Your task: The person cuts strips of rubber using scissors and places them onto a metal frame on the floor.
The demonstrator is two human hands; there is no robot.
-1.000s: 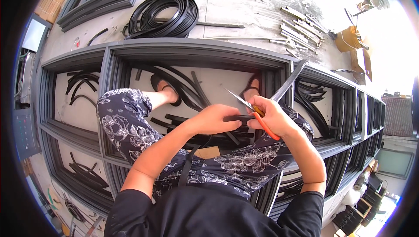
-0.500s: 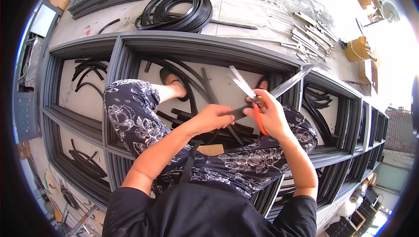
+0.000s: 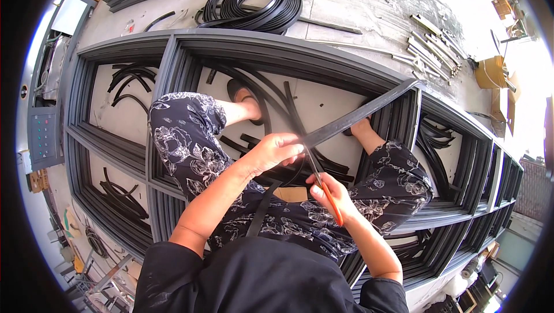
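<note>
My left hand (image 3: 277, 151) is closed, pinching the near end of a flat black rubber strip (image 3: 363, 115). From my fingers the strip slants up and right to the far rail of the grey metal frame (image 3: 231, 40). My right hand (image 3: 334, 195) is wrapped round the handles of a pair of orange-handled scissors (image 3: 334, 205). The scissor blades point up and left and meet the strip just beside my left fingertips. Whether they have cut into it I cannot tell. Several loose black strips lie on the floor inside the frame, below and beyond my hands.
Stacked grey frames surround my legs, with a foot (image 3: 247, 104) inside an opening. Beyond the far rail lie a coil of black strip (image 3: 254, 4) and a pile of pale slats (image 3: 433, 50). A cardboard box (image 3: 490, 73) stands far right; a control panel (image 3: 45, 137) is at left.
My right hand has moved down and toward me with the scissors, whose blades now reach the strip. My left hand still grips the strip. The whole view has shifted slightly.
</note>
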